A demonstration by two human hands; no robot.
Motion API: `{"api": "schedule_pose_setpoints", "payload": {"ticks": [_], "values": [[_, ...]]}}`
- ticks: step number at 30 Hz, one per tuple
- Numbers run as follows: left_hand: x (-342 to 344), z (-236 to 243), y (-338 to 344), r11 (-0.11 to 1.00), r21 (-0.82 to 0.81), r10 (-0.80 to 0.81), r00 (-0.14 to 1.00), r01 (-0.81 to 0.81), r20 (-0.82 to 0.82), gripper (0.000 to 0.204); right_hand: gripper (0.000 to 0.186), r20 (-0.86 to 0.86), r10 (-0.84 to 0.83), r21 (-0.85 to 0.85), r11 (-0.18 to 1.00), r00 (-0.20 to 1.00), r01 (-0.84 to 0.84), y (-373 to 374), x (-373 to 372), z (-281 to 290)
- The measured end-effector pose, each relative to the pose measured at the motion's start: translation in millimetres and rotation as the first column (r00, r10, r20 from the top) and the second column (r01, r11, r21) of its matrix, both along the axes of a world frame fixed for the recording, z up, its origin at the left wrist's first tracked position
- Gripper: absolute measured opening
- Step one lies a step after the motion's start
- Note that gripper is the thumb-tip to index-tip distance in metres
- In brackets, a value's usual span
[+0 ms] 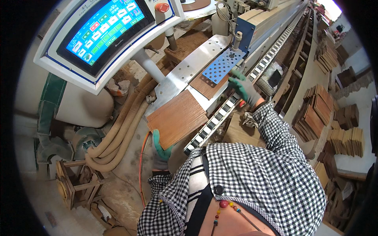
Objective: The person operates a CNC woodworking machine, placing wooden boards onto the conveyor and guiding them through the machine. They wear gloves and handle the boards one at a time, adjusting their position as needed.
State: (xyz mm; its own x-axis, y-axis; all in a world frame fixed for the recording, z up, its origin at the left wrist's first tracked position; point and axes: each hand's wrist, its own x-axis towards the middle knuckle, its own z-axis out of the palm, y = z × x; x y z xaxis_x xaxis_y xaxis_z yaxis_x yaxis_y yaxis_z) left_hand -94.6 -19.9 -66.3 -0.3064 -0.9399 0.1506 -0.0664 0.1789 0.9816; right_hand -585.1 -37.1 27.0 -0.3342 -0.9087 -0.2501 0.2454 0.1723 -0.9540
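In the head view, the left hand [161,147], in a green-and-grey work glove, is gripping the wood-grain panel [177,118] by its near left corner, the thumb side showing along the edge and the rest of the fingers hiding underneath. This brown panel is lying at a slant over the near end of the steel worktable [189,65], its right corner reaching close to the black-and-white conveyor chain [210,126]. The right hand [243,87], gloved alike, is reaching forward beside the second panel [204,87], its fingers partly spread near that panel's right edge; whether they are touching or grasping it, I cannot tell. The second panel is resting partly under the blue perforated plate [222,66], just ahead of the first one.

On the left, the control console [104,29] is showing a lit touchscreen, with a red mushroom button [162,7] sitting at its upper right. Ribbed tan hoses [128,122] are curving down beneath it toward the floor, and a thin orange hose [141,169] is running near the left hand. A small wooden frame [76,183] is standing at lower left. Along the right side, stacked brown boards [315,112] are leaning and lying in groups.
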Motion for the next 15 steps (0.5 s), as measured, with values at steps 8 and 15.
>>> {"api": "schedule_pose_setpoints", "payload": {"ticks": [8,15], "values": [[-8.9,78.5,20.6,0.748,0.643,0.216,0.855,0.165,-0.471,0.077,0.033,-0.998,-0.028,-0.005,0.942,-0.064,-0.334,42.8,100.3,11.4],[-45.0,145.9,26.2,0.782,0.624,0.247,0.914,0.009,-0.323,0.075,0.032,-0.998,-0.053,-0.039,0.938,-0.033,-0.344,22.2,101.0,11.1]]}}
